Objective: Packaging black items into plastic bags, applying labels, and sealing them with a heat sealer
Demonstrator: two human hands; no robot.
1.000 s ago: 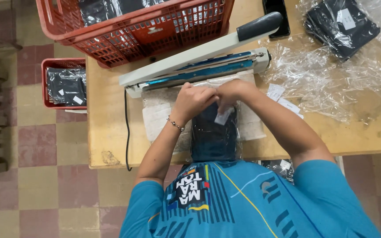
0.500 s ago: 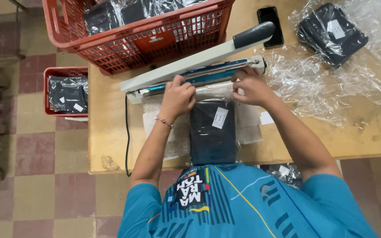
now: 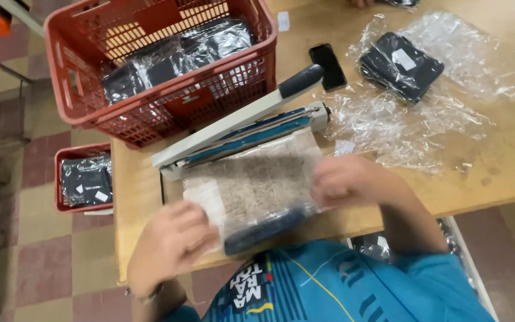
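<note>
Holding a bagged dark garment at the table edge

Gripping a clear plastic bag [image 3: 257, 197] from both sides, the person keeps it low over the near edge of the wooden table [image 3: 496, 173]. The left hand [image 3: 171, 241] is blurred; its fingers look curled onto the bag's left side, though how tightly they close I cannot tell. The right hand [image 3: 347, 179] is blurred too, its fingers closed on the bag's right edge. A dark folded garment [image 3: 263, 229] sits in the bag's near end, just above the person's blue shirt.

Just beyond the bag stands a heat sealer [image 3: 239, 128], its long arm raised at a slant, with a black grip at the far end. A black phone [image 3: 328, 65] lies beside that grip. To the right, loose clear bags [image 3: 388, 125] are spread across the table, and a packed dark garment [image 3: 400, 65] rests among them. A large red basket [image 3: 90, 113] on the table's far left corner holds more packed dark garments. A smaller red crate [image 3: 67, 156] with further packs sits on the tiled floor [image 3: 31, 262], left of the table.
</note>
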